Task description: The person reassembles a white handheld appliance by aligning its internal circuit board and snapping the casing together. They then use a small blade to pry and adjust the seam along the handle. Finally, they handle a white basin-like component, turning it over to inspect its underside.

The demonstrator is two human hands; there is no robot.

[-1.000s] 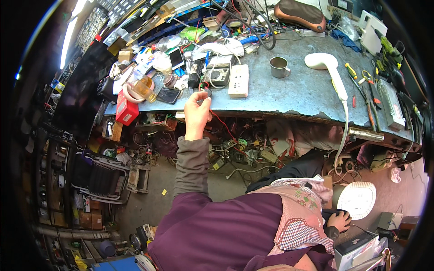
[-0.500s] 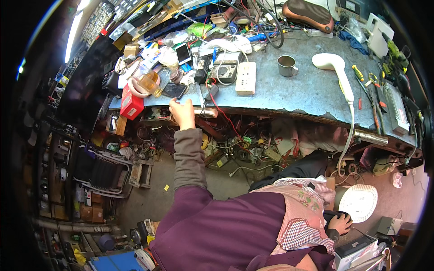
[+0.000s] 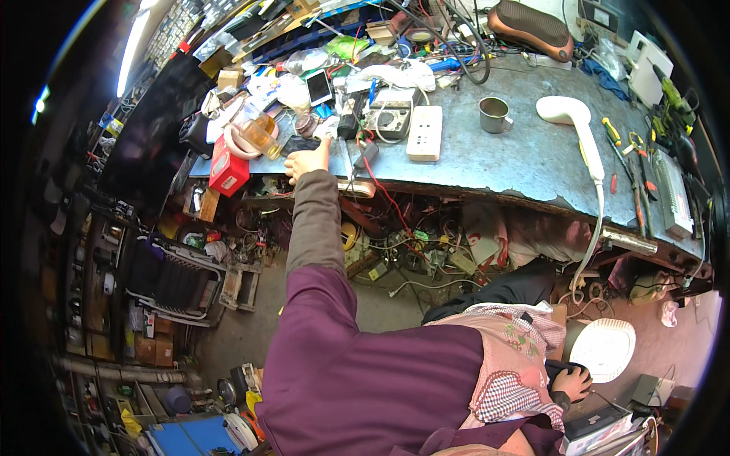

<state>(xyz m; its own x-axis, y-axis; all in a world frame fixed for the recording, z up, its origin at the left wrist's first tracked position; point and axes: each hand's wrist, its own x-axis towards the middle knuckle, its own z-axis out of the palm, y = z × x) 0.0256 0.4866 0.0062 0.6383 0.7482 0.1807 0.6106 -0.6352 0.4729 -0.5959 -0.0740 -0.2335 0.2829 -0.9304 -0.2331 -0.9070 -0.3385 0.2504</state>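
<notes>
My left hand (image 3: pixel 308 161) reaches over the near edge of the bench, fingers apart. It partly covers a dark smartphone (image 3: pixel 301 144) lying there; whether it touches the phone cannot be made out. Left of the phone stand a tilted clear container of amber liquid (image 3: pixel 262 137) and a red box (image 3: pixel 228 169). A black adapter with a red wire (image 3: pixel 366 156) lies to the right of the hand. Low on the right, my right hand (image 3: pixel 572 384) rests with fingers spread against a black object (image 3: pixel 559 368) that I cannot identify.
On the bench (image 3: pixel 487 171) are a white power socket (image 3: pixel 424 133), a multimeter (image 3: pixel 393 115), a metal mug (image 3: pixel 494 115) and a white corded handheld device (image 3: pixel 579 133). Pliers and screwdrivers (image 3: pixel 633 167) lie at the right. A white-topped stool (image 3: pixel 604 349) stands below.
My left hand has moved farther over the bench, onto the phone's near side. The whole view has shifted slightly. My right hand stays in place.
</notes>
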